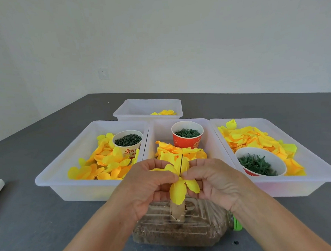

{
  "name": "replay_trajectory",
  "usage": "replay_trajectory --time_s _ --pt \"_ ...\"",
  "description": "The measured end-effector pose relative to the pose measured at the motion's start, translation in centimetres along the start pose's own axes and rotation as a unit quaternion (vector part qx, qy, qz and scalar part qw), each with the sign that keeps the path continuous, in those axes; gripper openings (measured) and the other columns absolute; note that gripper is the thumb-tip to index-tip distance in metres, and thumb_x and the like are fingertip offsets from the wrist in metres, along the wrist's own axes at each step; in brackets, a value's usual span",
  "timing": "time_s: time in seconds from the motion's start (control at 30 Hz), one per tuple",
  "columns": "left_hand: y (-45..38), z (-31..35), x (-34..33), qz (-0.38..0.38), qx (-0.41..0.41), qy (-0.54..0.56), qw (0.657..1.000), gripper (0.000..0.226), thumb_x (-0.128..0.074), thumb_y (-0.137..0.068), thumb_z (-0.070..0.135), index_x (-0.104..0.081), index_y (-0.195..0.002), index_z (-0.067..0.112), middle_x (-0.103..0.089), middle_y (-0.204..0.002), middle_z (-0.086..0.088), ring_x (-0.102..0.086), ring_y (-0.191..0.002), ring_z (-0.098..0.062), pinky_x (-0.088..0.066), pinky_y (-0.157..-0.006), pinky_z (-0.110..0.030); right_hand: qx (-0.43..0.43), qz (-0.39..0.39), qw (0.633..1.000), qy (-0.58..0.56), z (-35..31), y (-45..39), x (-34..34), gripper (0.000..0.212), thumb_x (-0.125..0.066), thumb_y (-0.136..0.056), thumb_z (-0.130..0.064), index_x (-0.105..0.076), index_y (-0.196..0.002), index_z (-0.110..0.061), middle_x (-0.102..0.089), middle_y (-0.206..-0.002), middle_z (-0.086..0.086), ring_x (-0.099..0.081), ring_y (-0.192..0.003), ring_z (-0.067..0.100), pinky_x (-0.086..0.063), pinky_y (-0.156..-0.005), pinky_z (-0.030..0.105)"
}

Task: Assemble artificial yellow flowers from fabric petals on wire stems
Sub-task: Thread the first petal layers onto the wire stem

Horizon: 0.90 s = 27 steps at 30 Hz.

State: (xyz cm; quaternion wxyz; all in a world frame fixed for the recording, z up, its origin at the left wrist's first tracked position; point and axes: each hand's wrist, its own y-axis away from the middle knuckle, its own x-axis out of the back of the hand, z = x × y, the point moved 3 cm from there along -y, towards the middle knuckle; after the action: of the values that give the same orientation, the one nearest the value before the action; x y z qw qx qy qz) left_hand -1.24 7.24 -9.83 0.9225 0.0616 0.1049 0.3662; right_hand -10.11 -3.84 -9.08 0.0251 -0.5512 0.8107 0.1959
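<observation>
Head view: a dark grey table fills the lower half of the frame, with a pale wall behind it.
Trays: three white plastic trays sit side by side across the middle, the left tray, the centre tray and the right tray; a fourth tray stands behind them, holding a few yellow petals.
Loose petals: heaps of yellow fabric petals lie in the three front trays.
Bottle: a clear plastic bottle lies on its side at bottom centre, its green cap pointing right.
Cups: a paper cup in the left tray, a red cup in the centre tray and a bowl in the right tray, each filled with small dark green parts.
Left hand: fingers curled, pinching the flower at its centre.
Right hand: fingers curled, pinching the same spot from the right.
Flower: yellow petals held between both hands at lower centre, above the bottle.
Wire stem: thin and dark, upright through the petals.
Outlet: a white wall socket at upper left.
</observation>
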Motion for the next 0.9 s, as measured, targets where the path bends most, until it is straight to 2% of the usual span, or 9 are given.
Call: replay_trajectory --time_s 0.07,0.2,0.37,0.47,0.57,0.73,0.9 --pt "-0.06 0.01 -0.05 -0.002 -0.001 -0.003 1.0 0.025 -0.067 -0.073 -0.011 -0.06 -0.093 0.002 -0.07 -0.078 -0.021 -0.068 -0.063 -0.032 -0.057 -0.052 -0.036 -0.002 0.0 1.0 0.008 0.06 -0.1 0.11 0.035 -0.054 -0.082 0.011 -0.071 -0.059 -0.01 -0.068 -0.059 0.004 -0.062 -0.046 0.011 -0.049 -0.044 0.02" --pt "-0.15 0.08 -0.01 -0.02 0.012 0.002 1.0 0.025 -0.066 -0.072 -0.012 -0.06 -0.091 0.002 -0.071 -0.077 -0.019 -0.069 -0.063 -0.031 -0.058 -0.053 -0.037 -0.008 0.014 0.999 0.039 0.02 -0.25 0.33 0.022 -0.058 -0.081 0.007 -0.066 -0.073 -0.012 -0.067 -0.06 0.001 -0.061 -0.048 0.009 -0.049 -0.048 0.022" --pt "-0.13 -0.14 0.12 -0.054 0.055 0.03 0.997 0.037 -0.069 -0.053 -0.002 -0.06 -0.088 0.001 -0.071 -0.079 -0.021 -0.069 -0.064 -0.031 -0.058 -0.058 -0.042 -0.025 0.016 0.999 0.019 0.21 -0.35 0.27 0.024 -0.059 -0.081 0.006 -0.068 -0.069 -0.013 -0.067 -0.06 0.002 -0.061 -0.046 0.01 -0.047 -0.044 0.021" --pt "-0.15 -0.35 0.22 -0.051 0.059 0.024 0.997 0.031 -0.069 -0.059 -0.005 -0.06 -0.087 0.002 -0.071 -0.074 -0.018 -0.069 -0.059 -0.028 -0.057 -0.054 -0.039 -0.032 0.017 0.999 0.006 0.44 -0.43 0.26 0.036 -0.058 -0.08 0.006 -0.071 -0.053 -0.014 -0.067 -0.059 0.003 -0.06 -0.045 0.011 -0.046 -0.042 0.019" --pt "-0.29 -0.42 0.4 -0.04 0.055 0.006 0.998 0.022 -0.066 -0.072 -0.009 -0.059 -0.088 0.003 -0.071 -0.075 -0.018 -0.069 -0.06 -0.029 -0.058 -0.054 -0.039 -0.033 0.019 0.999 0.02 0.5 -0.49 0.21 0.038 -0.058 -0.079 0.006 -0.07 -0.05 -0.015 -0.066 -0.058 0.003 -0.06 -0.045 0.011 -0.046 -0.043 0.02" --pt "-0.48 -0.36 0.57 -0.03 0.046 -0.018 0.998 0.02 -0.067 -0.074 -0.009 -0.06 -0.086 0.006 -0.072 -0.074 -0.016 -0.069 -0.06 -0.026 -0.058 -0.051 -0.035 -0.037 0.033 0.997 0.053 0.43 -0.59 0.38 0.019 -0.059 -0.079 0.005 -0.065 -0.07 -0.011 -0.065 -0.057 0.004 -0.059 -0.043 0.013 -0.044 -0.043 0.021" --pt "-0.64 -0.65 0.79 -0.008 0.038 -0.05 0.998 0.024 -0.071 -0.07 -0.008 -0.062 -0.089 0.005 -0.07 -0.076 -0.014 -0.066 -0.061 -0.026 -0.057 -0.058 -0.036 -0.007 0.066 0.992 0.109 0.63 -0.77 0.61 0.015 -0.064 -0.074 0.003 -0.067 -0.074 -0.012 -0.067 -0.066 0.005 -0.06 -0.052 0.014 -0.046 -0.053 0.025"
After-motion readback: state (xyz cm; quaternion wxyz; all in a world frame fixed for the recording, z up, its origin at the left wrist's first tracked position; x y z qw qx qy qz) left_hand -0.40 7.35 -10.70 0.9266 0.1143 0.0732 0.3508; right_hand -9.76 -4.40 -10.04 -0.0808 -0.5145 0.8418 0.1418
